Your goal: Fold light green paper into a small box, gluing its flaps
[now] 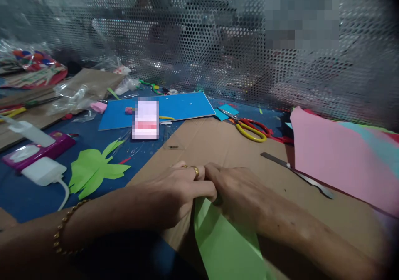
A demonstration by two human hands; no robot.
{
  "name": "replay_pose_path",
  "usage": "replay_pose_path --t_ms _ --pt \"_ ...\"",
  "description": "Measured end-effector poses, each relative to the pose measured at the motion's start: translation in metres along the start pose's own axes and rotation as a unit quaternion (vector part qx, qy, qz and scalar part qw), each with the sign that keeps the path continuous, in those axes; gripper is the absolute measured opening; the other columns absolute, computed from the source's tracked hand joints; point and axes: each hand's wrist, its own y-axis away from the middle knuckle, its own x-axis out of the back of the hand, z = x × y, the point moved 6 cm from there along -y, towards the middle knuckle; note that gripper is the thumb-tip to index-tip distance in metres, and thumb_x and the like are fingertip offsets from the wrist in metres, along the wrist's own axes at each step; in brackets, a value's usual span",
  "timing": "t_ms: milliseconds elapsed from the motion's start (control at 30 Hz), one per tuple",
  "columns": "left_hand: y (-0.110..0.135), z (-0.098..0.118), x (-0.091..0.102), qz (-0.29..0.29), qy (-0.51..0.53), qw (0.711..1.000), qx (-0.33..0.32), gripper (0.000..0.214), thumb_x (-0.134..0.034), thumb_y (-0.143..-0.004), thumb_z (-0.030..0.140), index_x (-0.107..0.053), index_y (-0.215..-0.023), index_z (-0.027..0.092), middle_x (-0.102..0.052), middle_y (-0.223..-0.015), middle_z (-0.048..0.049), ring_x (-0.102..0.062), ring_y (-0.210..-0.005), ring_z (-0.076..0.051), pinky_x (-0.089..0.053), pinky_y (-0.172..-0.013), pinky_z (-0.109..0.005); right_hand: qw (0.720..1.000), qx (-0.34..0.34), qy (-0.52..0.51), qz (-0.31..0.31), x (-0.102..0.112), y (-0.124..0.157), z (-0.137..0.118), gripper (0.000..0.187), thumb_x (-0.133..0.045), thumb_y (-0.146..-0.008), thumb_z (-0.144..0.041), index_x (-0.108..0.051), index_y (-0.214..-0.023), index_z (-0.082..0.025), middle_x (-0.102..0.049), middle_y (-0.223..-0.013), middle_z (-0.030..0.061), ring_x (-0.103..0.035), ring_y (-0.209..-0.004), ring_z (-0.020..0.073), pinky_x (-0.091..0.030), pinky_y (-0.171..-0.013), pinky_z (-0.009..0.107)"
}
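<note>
"So where's the green paper (229, 246)?"

"Over the brown cardboard (202, 142), its far end at both hands."

"And those?"

"Left hand (185, 190) and right hand (235, 188) touch, fingers curled, apparently pinching that end, though their fingertips are hidden."

"Anything near?"

"Scissors (238, 124) lie beyond, beside some blue paper (231, 108)."

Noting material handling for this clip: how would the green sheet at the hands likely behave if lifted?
The green sheet is probably light, since it looks paper-thin. It would likely flex easily: folds show at its upper end, below the left hand and right hand.
</note>
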Motion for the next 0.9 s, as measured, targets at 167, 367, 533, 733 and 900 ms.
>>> replay_pose_path --t_ms 167,367,533,733,900 --pt "0.000 -0.006 -0.005 -0.015 -0.006 0.999 0.033 0.040 -0.045 -0.077 -0.003 -0.063 -0.099 0.024 -0.058 -0.098 -0.0025 -0.053 -0.091 -0.019 -0.036 -0.082 -0.033 1.000 -0.005 0.009 0.012 -0.001 0.001 0.003 0.016 -0.061 -0.076 -0.016 -0.055 -0.090 -0.019 -0.064 -0.077 -0.0010 -0.054 -0.061 0.0144 -0.023 -0.053 0.028" --pt "-0.002 -0.001 -0.004 -0.034 -0.017 0.999 0.024 0.045 -0.052 -0.075 -0.007 -0.062 -0.103 0.026 -0.061 -0.103 0.0007 -0.054 -0.098 -0.017 -0.034 -0.082 -0.032 0.996 0.001 -0.029 0.082 0.048 0.022 0.011 0.012 -0.063 -0.086 -0.021 -0.062 -0.098 -0.026 -0.069 -0.089 -0.0021 -0.063 -0.075 0.0140 -0.039 -0.060 0.025" --pt "-0.006 -0.006 -0.009 -0.013 -0.029 0.999 0.004 0.031 -0.061 -0.075 -0.001 -0.065 -0.092 0.024 -0.064 -0.092 0.0019 -0.054 -0.085 -0.015 -0.031 -0.073 -0.033 0.984 -0.017 0.019 0.175 0.048 0.057 0.008 0.017 -0.049 -0.093 -0.017 -0.058 -0.081 -0.024 -0.064 -0.072 0.0000 -0.057 -0.059 0.0144 -0.040 -0.052 0.027" --pt "-0.006 -0.009 -0.010 -0.014 -0.001 0.999 -0.044 0.035 -0.064 -0.079 0.008 -0.064 -0.106 0.030 -0.067 -0.099 0.0038 -0.055 -0.087 -0.015 -0.032 -0.080 -0.033 0.971 0.095 0.120 0.184 -0.005 0.093 -0.008 0.028 -0.035 -0.096 -0.008 -0.060 -0.100 -0.019 -0.070 -0.086 0.0047 -0.062 -0.064 0.0168 -0.045 -0.053 0.030" --pt "-0.011 -0.005 -0.010 -0.023 0.022 0.999 -0.033 0.026 -0.071 -0.074 0.016 -0.067 -0.097 0.028 -0.068 -0.096 0.0028 -0.055 -0.084 -0.017 -0.033 -0.080 -0.035 0.968 0.103 0.151 0.171 -0.009 0.087 -0.008 0.033 -0.037 -0.096 -0.011 -0.057 -0.122 -0.014 -0.070 -0.085 0.0064 -0.063 -0.065 0.0189 -0.049 -0.052 0.031"
